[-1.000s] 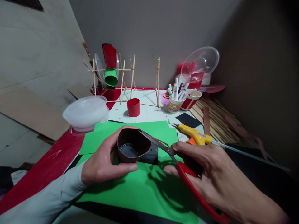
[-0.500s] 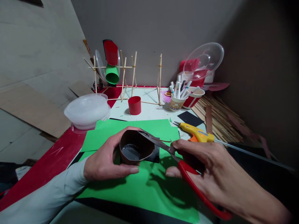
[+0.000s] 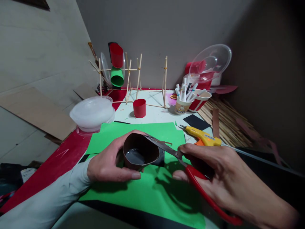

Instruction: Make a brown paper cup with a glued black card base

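The left hand [image 3: 107, 165] gripped a brown paper cup [image 3: 140, 154] above the green sheet [image 3: 147, 190] near the front of the tabletop [image 3: 152, 116]. The right hand [image 3: 221, 178] was closed on red-handled scissors [image 3: 190, 173], blades at the cup's right rim. Trimming cleanly probably called for short snips while turning the cup, thumb kept clear.

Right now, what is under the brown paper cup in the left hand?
Under the brown paper cup a black paper piece sticks out, over green paper. The left hand and cup cover the rest.
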Available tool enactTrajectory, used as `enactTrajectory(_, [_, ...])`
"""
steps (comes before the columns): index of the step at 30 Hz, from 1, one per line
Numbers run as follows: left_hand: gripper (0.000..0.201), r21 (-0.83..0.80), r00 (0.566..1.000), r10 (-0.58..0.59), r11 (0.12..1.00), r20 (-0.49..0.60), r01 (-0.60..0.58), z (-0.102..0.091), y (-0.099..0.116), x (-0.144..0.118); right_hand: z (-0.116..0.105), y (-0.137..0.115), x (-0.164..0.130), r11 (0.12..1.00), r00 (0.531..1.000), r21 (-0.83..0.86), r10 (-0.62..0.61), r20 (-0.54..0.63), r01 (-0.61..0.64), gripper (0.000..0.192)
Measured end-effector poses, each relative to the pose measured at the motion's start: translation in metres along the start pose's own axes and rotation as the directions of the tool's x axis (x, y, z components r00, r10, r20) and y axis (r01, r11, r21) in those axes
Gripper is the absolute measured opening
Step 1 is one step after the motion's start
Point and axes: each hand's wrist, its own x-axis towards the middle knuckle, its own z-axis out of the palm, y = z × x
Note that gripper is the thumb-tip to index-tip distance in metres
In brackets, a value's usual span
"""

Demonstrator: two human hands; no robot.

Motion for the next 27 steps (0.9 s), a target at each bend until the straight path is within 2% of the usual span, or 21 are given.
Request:
enactTrajectory(7, [0.064,0.062,0.997,0.072,0.995,-0.002,-0.072,0.0,-0.005,0.002,0.001,0.0,0.003,1.0,0.999,0.006,0.009,0.046,-0.009,0.031])
enactTrajectory(12, [0.06,0.065,0.997,0.073,0.995,0.036,-0.076,-0.002,-0.008,0.002,0.001,0.001,0.001,1.0,0.999,-0.014,-0.007,0.049,0.008,0.027])
enactTrajectory(17, [0.068,-0.123,0.99,-0.038,0.991,0.135,0.055,-0.005,-0.01,-0.002,0.002,0.003,0.001,0.998,0.998,-0.039,-0.05,0.032,0.051,0.024])
enactTrajectory(23, [0.068,-0.258,0.974,-0.048,0.96,0.223,0.106,-0.007,-0.009,0.0,0.002,0.002,0.003,0.995,0.996,-0.07,-0.066,0.051,0.07,0.02])
enactTrajectory(27, [0.067,-0.295,0.973,-0.062,0.947,0.222,0.128,-0.005,-0.007,0.0,0.002,0.002,0.002,0.995,0.997,-0.081,-0.048,0.055,0.052,0.027])
